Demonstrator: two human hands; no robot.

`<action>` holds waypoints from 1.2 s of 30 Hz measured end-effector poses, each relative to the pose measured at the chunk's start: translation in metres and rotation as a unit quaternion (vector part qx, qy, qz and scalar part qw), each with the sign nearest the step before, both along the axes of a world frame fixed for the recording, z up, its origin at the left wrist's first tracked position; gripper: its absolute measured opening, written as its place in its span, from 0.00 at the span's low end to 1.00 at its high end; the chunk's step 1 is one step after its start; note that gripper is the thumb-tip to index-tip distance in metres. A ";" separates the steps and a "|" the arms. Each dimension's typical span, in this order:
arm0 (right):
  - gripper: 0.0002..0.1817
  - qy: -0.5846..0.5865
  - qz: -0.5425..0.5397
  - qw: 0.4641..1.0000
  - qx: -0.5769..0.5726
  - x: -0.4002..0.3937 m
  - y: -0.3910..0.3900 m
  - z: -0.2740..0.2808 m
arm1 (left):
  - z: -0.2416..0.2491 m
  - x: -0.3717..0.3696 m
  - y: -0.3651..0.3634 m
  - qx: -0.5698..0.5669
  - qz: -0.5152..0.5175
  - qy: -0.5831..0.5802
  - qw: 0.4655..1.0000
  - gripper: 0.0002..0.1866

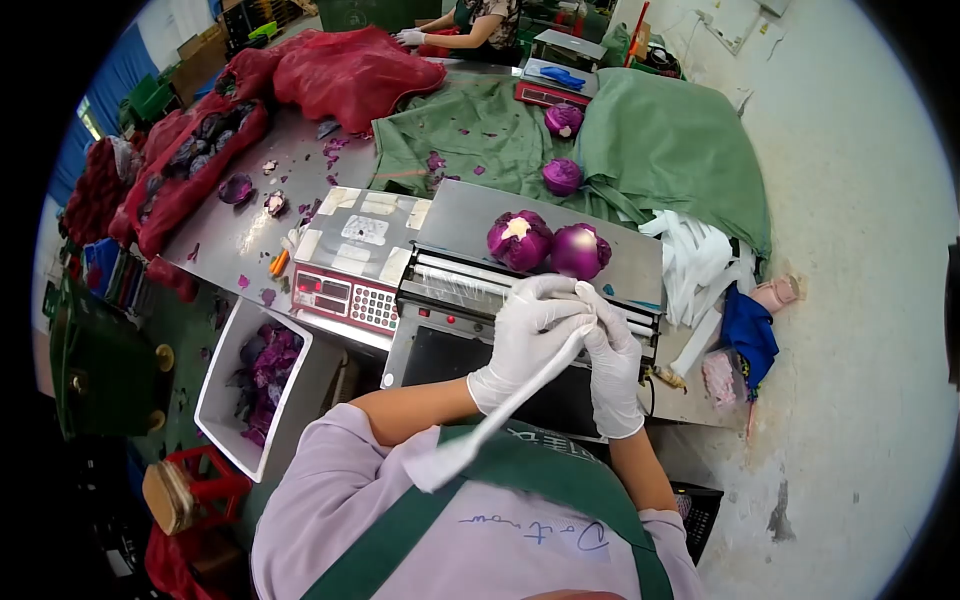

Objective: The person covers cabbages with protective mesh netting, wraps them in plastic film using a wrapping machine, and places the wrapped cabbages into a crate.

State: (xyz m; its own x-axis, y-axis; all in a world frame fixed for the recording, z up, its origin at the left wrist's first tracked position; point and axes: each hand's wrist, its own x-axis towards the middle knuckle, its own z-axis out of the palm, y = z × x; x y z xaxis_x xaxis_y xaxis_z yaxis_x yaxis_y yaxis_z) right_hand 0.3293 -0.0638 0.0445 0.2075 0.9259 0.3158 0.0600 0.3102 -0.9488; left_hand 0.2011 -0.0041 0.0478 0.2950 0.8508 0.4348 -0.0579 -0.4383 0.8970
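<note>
Both my hands wear thin white gloves and meet in front of my chest, over the front of a wrapping machine (445, 345). My left hand (525, 345) is closed around a soft white strip (500, 415), its fingers curled at the upper end. Against it, my right hand (612, 365) pinches that same end with thumb and fingers. The strip's loose end hangs down to the left across my green apron. Just beyond the hands, two trimmed purple cabbages, one showing a pale cut stem (519, 240) and one glossy (580, 251), rest side by side on the metal plate.
A red-framed scale (345, 290) stands left of the machine. Below it is a white bin (228, 375) of purple leaves. White strips (690, 270) and a blue cloth (748, 335) lie right. Red net sacks (350, 80), green cloth (670, 135) and a co-worker (485, 25) are farther back.
</note>
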 end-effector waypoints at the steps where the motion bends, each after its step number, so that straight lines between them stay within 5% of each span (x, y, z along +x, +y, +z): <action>1: 0.23 0.052 -0.004 0.998 -0.034 -0.002 -0.002 -0.001 | 0.005 -0.004 0.003 0.133 0.067 0.039 0.988 0.06; 2: 0.22 0.104 -0.009 0.992 -0.067 -0.004 -0.005 -0.003 | 0.008 -0.007 0.006 0.263 0.133 0.077 0.952 0.04; 3: 0.14 0.093 -0.020 0.994 -0.061 -0.005 -0.012 -0.009 | 0.005 -0.003 0.006 0.206 0.068 -0.048 0.975 0.03; 4: 0.14 0.095 -0.023 0.993 -0.063 -0.003 -0.014 -0.012 | 0.001 -0.005 -0.003 -0.051 -0.060 -0.182 0.980 0.03; 6: 0.09 0.073 -0.022 0.992 -0.101 0.000 -0.018 -0.015 | 0.007 -0.011 0.009 -0.223 -0.090 -0.171 0.956 0.06; 7: 0.07 0.202 0.010 0.976 -0.083 0.000 -0.016 -0.013 | 0.006 -0.009 0.011 -0.324 -0.149 -0.231 0.905 0.11; 8: 0.09 0.167 0.021 0.984 -0.066 0.007 -0.016 -0.027 | -0.005 -0.008 0.013 -0.318 -0.165 -0.232 0.904 0.12; 10: 0.12 0.426 -0.049 0.885 -0.182 0.014 0.002 0.030 | 0.023 -0.023 0.004 -0.496 -0.363 -0.100 0.782 0.14; 12: 0.16 0.520 0.139 0.839 -0.076 0.095 -0.002 -0.046 | -0.012 -0.010 -0.004 -0.478 -0.386 -0.113 0.781 0.18; 14: 0.19 0.487 0.084 0.865 -0.081 0.077 -0.005 -0.019 | -0.007 -0.034 -0.003 -0.325 -0.464 0.212 0.796 0.16; 15: 0.20 0.299 0.060 0.947 -0.100 0.064 -0.006 -0.008 | -0.012 -0.038 0.018 -0.435 -0.309 0.205 0.821 0.14; 16: 0.21 0.332 0.062 0.928 -0.158 0.059 -0.007 0.001 | -0.006 -0.038 0.028 -0.432 -0.268 0.052 0.859 0.13; 17: 0.22 0.367 0.061 0.903 -0.215 0.055 -0.007 0.010 | -0.027 -0.033 0.029 -0.387 -0.236 0.056 0.890 0.14; 18: 0.23 0.147 0.074 0.940 -0.297 0.068 -0.006 -0.011 | -0.022 -0.029 0.059 -0.396 -0.246 -0.199 0.862 0.15; 19: 0.24 -0.082 0.099 0.926 -0.355 0.081 -0.005 -0.031 | -0.029 -0.030 0.077 -0.459 -0.254 -0.250 0.814 0.16; 20: 0.24 -0.191 0.090 0.902 -0.377 0.088 0.007 -0.031 | -0.014 -0.030 0.077 -0.459 -0.188 -0.254 0.830 0.16; 22: 0.25 -0.240 0.004 0.912 -0.334 0.105 0.028 -0.039 | -0.023 -0.027 0.084 -0.442 -0.089 -0.181 0.874 0.16; 23: 0.29 -0.074 -0.117 0.941 -0.310 0.121 0.057 -0.037 | -0.028 -0.026 0.091 -0.442 -0.090 -0.181 0.874 0.16; 24: 0.32 -0.160 -0.147 0.952 -0.215 0.119 0.059 -0.041 | -0.035 -0.025 0.101 -0.321 -0.010 -0.079 0.944 0.17; 25: 0.31 -0.166 -0.179 0.932 -0.267 0.125 0.075 -0.025 | -0.043 -0.024 0.112 -0.187 0.069 0.026 0.980 0.18; 26: 0.31 -0.166 -0.180 0.932 -0.268 0.128 0.093 -0.025 | -0.052 -0.021 0.128 -0.188 0.068 0.026 0.980 0.18; 28: 0.28 -0.460 -0.286 0.832 -0.121 0.127 0.127 -0.034 | -0.080 -0.014 0.165 0.035 0.229 0.129 0.964 0.21; 29: 0.25 -0.407 -0.170 0.895 -0.072 0.121 0.131 -0.048 | -0.102 -0.021 0.182 -0.063 0.147 0.066 0.985 0.22; 30: 0.27 -0.391 -0.140 0.895 -0.163 0.117 0.132 -0.033 | -0.089 -0.024 0.181 -0.062 0.148 0.064 0.985 0.22; 32: 0.25 -0.188 0.036 0.939 -0.285 0.097 0.108 0.011 | -0.044 -0.032 0.167 -0.312 -0.020 -0.068 0.947 0.22; 34: 0.23 -0.176 0.093 0.939 -0.282 0.111 0.104 0.021 | -0.022 -0.030 0.164 -0.318 -0.024 -0.069 0.945 0.22; 36: 0.22 -0.163 0.150 0.935 -0.277 0.117 0.105 0.019 | 0.003 -0.033 0.158 -0.522 -0.234 -0.195 0.797 0.23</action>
State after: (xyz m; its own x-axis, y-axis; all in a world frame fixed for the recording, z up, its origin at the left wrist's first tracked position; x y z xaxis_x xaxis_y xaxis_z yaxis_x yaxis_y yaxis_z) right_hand 0.4466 0.0412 0.0633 -0.1107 0.9672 -0.2286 0.3637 -0.1746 -0.9150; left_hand 0.1684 0.1537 0.0509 0.7018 0.6456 -0.3010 -0.3595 0.6859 0.6327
